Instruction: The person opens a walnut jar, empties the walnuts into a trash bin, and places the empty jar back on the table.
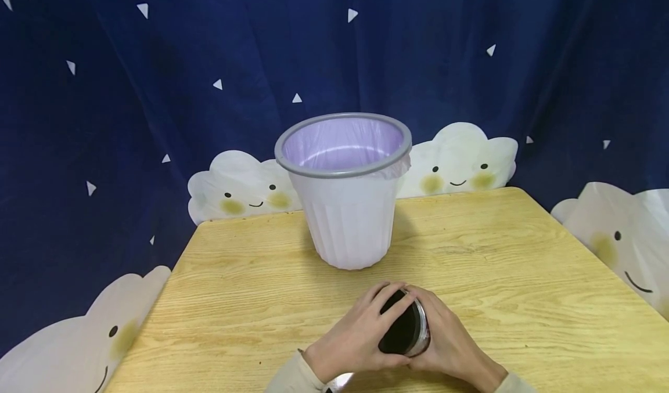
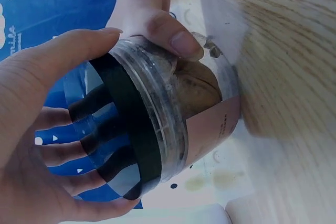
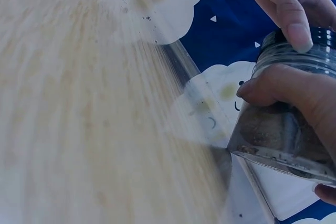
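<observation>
Near the front of the table, a clear round jar (image 2: 173, 145) with a black lid (image 1: 401, 330) is held between both hands. The left hand (image 1: 360, 332) grips the lid, its fingers spread over the top and its thumb at the rim. The right hand (image 1: 449, 343) holds the jar's body from the side, thumb (image 3: 268, 85) across the clear wall. Through that wall, brown contents (image 2: 197, 87) show; their kind is unclear. A pink label (image 2: 214, 132) is stuck on the side. The jar is tilted, and the lid sits on it.
A white waste bin (image 1: 350, 219) with a grey rim and a purple-tinted liner stands upright beyond the hands. It is on a wooden table (image 1: 225, 300). A dark blue curtain (image 1: 251, 44) with clouds and triangles hangs around the back and sides.
</observation>
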`<state>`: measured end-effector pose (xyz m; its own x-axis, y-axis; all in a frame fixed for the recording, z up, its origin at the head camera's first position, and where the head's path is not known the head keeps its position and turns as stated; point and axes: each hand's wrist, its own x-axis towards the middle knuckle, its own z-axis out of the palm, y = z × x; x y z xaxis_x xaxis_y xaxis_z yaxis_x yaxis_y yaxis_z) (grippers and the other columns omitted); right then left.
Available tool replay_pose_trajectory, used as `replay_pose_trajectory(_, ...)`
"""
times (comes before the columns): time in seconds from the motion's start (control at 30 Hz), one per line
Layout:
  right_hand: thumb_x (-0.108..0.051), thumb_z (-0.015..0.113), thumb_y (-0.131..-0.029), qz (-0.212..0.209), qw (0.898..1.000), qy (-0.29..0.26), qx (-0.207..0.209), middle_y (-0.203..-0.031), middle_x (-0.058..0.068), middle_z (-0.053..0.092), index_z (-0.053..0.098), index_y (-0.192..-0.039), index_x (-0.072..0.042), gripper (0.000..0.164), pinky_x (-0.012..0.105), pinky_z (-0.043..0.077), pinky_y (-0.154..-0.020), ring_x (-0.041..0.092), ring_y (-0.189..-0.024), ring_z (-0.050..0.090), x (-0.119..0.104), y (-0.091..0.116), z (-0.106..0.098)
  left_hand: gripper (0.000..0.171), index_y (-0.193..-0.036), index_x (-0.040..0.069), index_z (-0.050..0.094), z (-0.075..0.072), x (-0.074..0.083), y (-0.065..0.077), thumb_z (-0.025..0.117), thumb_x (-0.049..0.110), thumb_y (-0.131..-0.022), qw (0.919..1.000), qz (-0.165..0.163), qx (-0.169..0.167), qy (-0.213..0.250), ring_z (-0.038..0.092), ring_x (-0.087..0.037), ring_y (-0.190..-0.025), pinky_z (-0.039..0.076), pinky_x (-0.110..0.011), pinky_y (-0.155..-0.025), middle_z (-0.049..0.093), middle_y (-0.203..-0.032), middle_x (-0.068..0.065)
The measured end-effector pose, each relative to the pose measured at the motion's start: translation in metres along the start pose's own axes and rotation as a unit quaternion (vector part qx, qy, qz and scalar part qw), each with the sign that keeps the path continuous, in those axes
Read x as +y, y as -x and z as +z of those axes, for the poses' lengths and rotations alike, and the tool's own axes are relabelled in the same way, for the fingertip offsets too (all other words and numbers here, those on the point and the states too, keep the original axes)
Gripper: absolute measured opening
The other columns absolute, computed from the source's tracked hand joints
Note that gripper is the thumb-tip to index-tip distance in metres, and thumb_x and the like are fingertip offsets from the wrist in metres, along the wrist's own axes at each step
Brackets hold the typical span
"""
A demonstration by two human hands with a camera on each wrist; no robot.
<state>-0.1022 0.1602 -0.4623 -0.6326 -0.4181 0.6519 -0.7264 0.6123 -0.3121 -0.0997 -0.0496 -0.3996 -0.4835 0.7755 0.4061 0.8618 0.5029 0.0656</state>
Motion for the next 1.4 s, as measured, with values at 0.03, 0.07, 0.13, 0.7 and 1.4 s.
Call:
replay_pose_trajectory(0.03, -0.043, 0.092, -0.045, 0.002, 1.0, -0.003, 0.002, -0.131, 0.006, 0.052, 0.043, -0.14, -0.004, 0.114, 0.042, 0.055, -0.083, 0.022, -0.111, 0.056, 0.0, 0.0, 0.0, 0.103, -0.151, 0.012, 0.028, -0.001, 0.0, 0.0, 0.08, 0.052, -0.072, 1.0, -0.001, 0.003, -0.002, 0.039, -0.028, -0.13, 0.046, -0.042, -0.098, 0.035, -0.146, -0.012)
replay_pose_trajectory(0.07, -0.041, 0.092, -0.044, 0.003, 1.0, -0.007, 0.005, -0.131, 0.007, 0.052, 0.043, -0.14, -0.004, 0.114, 0.042, 0.055, -0.082, 0.022, -0.11, 0.056, -0.001, 0.0, 0.0, 0.103, -0.151, 0.012, 0.029, -0.001, -0.001, 0.0, 0.08, 0.052, -0.071, 1.0, -0.002, 0.005, -0.001, 0.039, -0.028, -0.13, 0.047, -0.042, -0.098, 0.035, -0.146, -0.012)
replay_pose_trajectory(0.13, -0.037, 0.092, -0.041, 0.009, 1.0, -0.013, 0.008, -0.131, 0.006, 0.052, 0.044, -0.14, -0.005, 0.115, 0.042, 0.055, -0.082, 0.022, -0.109, 0.056, -0.001, 0.0, 0.001, 0.101, -0.15, 0.012, 0.032, -0.002, -0.001, 0.0, 0.081, 0.052, -0.071, 0.9999, -0.007, 0.009, 0.002, 0.039, -0.028, -0.13, 0.046, -0.042, -0.099, 0.036, -0.145, -0.012)
replay_pose_trajectory(0.7, -0.029, 0.092, -0.034, 0.04, 0.998, -0.042, 0.005, -0.128, 0.001, 0.052, 0.046, -0.137, -0.008, 0.115, 0.039, 0.055, -0.082, 0.018, -0.107, 0.057, -0.002, 0.002, 0.002, 0.102, -0.149, 0.017, 0.034, -0.011, -0.002, 0.002, 0.085, 0.049, -0.067, 0.9994, -0.018, 0.002, 0.03, 0.038, -0.027, -0.13, 0.043, -0.042, -0.102, 0.037, -0.145, -0.009)
replay_pose_trajectory(1.4, -0.033, 0.095, -0.042, 0.056, 0.997, -0.055, 0.001, -0.13, -0.001, 0.051, 0.042, -0.141, -0.012, 0.114, 0.038, 0.054, -0.084, 0.016, -0.109, 0.055, 0.003, 0.002, 0.0, 0.101, -0.148, 0.017, 0.036, -0.013, -0.005, 0.001, 0.084, 0.051, -0.067, 0.9996, -0.018, 0.006, 0.023, 0.038, -0.026, -0.13, 0.042, -0.043, -0.102, 0.037, -0.144, -0.007)
